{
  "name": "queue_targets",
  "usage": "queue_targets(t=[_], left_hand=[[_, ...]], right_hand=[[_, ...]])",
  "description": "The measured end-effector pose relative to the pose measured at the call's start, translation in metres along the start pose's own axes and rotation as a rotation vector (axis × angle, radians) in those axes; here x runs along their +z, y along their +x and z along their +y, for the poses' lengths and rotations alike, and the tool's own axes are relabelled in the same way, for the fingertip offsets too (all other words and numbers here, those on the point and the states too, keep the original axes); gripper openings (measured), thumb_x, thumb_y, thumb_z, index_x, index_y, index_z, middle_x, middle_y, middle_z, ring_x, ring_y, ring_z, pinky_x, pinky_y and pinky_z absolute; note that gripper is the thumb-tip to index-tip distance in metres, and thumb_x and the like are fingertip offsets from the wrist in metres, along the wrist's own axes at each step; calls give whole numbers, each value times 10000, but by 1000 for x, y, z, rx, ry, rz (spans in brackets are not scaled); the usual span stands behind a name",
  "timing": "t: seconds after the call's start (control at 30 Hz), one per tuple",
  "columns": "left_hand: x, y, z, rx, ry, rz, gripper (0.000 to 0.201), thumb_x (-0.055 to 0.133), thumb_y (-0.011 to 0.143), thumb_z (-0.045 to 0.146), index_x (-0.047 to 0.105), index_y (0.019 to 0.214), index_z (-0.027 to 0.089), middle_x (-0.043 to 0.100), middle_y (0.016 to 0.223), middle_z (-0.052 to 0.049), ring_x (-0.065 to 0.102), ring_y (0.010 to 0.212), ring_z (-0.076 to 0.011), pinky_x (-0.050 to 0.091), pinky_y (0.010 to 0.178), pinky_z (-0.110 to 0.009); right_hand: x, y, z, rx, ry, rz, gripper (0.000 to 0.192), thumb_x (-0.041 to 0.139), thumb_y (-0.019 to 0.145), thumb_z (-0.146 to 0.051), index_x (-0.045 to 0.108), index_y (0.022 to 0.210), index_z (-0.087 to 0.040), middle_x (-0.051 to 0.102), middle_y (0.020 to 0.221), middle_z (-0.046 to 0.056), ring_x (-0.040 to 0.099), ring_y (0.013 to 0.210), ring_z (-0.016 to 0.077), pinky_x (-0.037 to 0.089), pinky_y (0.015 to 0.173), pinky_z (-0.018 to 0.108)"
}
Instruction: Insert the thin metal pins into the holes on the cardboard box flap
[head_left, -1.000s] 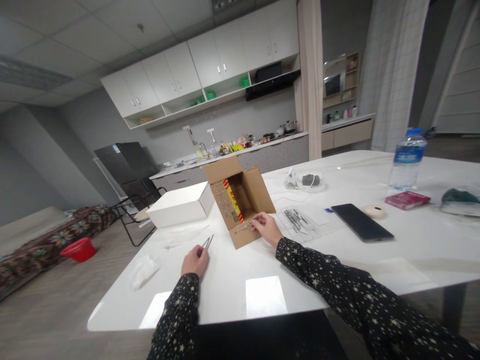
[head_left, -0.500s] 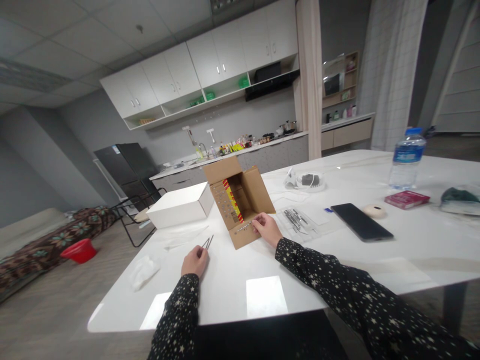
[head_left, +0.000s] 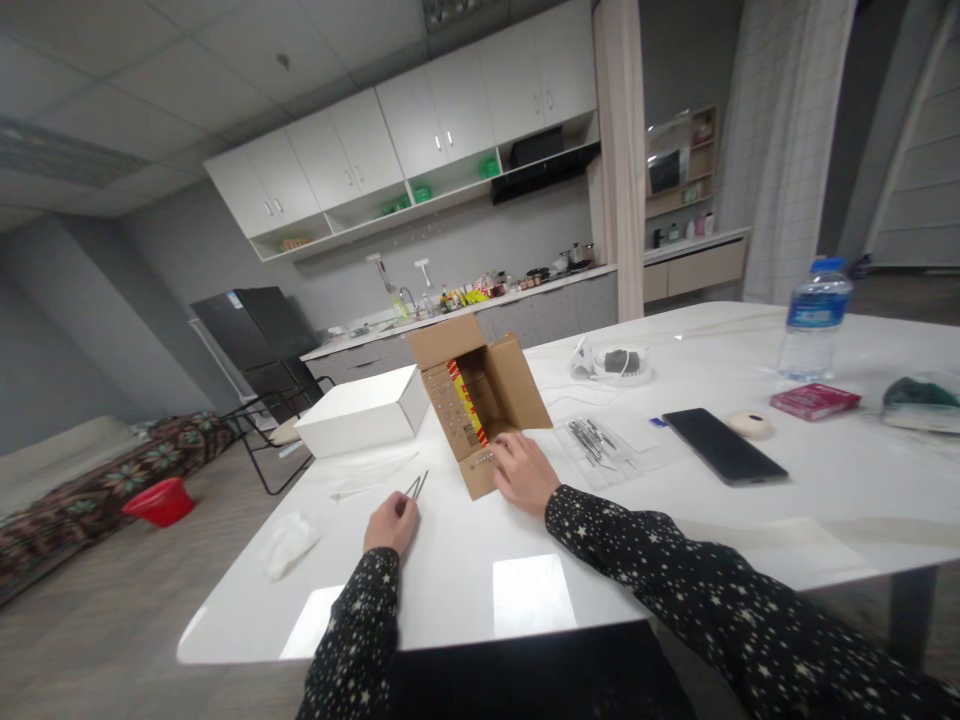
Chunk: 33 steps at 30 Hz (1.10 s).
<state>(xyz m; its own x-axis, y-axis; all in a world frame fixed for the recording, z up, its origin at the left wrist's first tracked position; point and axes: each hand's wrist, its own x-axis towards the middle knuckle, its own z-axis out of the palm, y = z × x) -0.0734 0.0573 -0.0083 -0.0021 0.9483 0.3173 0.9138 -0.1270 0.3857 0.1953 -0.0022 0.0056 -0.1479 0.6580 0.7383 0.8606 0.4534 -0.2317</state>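
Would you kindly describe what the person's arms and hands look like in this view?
Both arms wear long black sleeves dotted with small pale stars, ending at the wrists. The left hand and right hand are bare: no gloves. No rings, watch or bracelets can be made out at this size.

Glossy white table (head_left: pixel 525 590), matt brown cardboard box (head_left: pixel 517 395), shiny metal tweezers (head_left: pixel 415 485), clear plastic bottle (head_left: pixel 814 320)

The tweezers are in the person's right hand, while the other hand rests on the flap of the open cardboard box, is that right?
Not quite. The head view shows the tweezers in the left hand; the right hand is the one resting on the flap of the open cardboard box.
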Motion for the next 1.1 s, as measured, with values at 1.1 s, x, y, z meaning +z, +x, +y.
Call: queue_targets(t=[1.1], left_hand=[[6,3,-7,22,11,26,220,431,791,370,526,671,213,607,652,-7,532,642,-150,357,620,-236]], right_hand=[[2,-4,-3,39,-55,-109,422,494,776,-186,519,1195,-143,536,1143,124,450,1063,247,302,975,388]])
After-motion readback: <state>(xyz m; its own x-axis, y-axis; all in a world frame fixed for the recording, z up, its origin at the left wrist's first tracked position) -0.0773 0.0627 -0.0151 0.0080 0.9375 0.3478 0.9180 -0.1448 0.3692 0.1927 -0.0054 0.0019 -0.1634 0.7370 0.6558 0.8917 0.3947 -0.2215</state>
